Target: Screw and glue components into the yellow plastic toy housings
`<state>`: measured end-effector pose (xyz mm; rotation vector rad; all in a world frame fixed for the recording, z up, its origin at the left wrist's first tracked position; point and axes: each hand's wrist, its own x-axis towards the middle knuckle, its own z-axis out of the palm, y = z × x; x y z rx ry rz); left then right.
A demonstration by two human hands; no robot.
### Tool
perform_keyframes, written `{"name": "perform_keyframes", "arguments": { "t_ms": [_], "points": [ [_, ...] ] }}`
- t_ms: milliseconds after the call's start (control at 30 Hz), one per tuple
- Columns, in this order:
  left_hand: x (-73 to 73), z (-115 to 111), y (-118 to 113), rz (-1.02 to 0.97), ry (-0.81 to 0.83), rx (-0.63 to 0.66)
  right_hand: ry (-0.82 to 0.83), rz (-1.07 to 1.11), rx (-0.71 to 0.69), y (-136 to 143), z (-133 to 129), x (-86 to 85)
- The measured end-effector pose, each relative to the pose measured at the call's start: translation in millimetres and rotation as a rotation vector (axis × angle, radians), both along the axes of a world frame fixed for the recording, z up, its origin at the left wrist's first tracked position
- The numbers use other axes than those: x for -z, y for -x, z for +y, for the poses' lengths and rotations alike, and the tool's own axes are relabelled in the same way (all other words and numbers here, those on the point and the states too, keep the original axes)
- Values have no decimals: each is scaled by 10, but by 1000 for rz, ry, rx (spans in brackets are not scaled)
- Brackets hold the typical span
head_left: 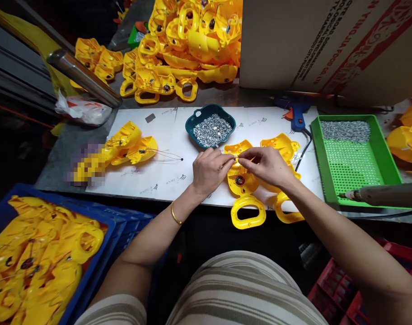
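Observation:
A yellow plastic shell point(244, 183) with a ring handle lies at the table's front edge, a round dark part and thin wires inside it. Over its upper part my left hand point(211, 170) and my right hand point(267, 166) meet, fingertips pinched close together. What they hold is too small to make out. A second yellow shell point(279, 146) lies to the right, partly under my right hand and forearm. Behind my left hand stands a dark teal bowl point(211, 112) of small silvery screws.
A green tray point(355, 167) with metal pieces and a blue glue gun point(297, 115) are at right, below a cardboard box point(314, 40). Yellow shells point(192, 49) pile up behind; more lie left point(134, 146). A blue crate point(106, 234) of shells stands lower left.

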<state>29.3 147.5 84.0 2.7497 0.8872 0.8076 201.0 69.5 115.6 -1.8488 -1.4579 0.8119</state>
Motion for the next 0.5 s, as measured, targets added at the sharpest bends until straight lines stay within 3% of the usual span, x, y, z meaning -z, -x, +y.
{"name": "perform_keyframes", "arguments": {
  "t_ms": [100, 233, 500],
  "points": [
    [89, -20, 23, -109, 36, -59, 26, 88, 22, -28, 18, 10],
    [154, -52, 21, -186, -4, -78, 42, -88, 35, 28, 65, 53],
    [205, -80, 3, -112, -13, -76, -42, -191, 67, 94, 29, 122]
  ]
}}
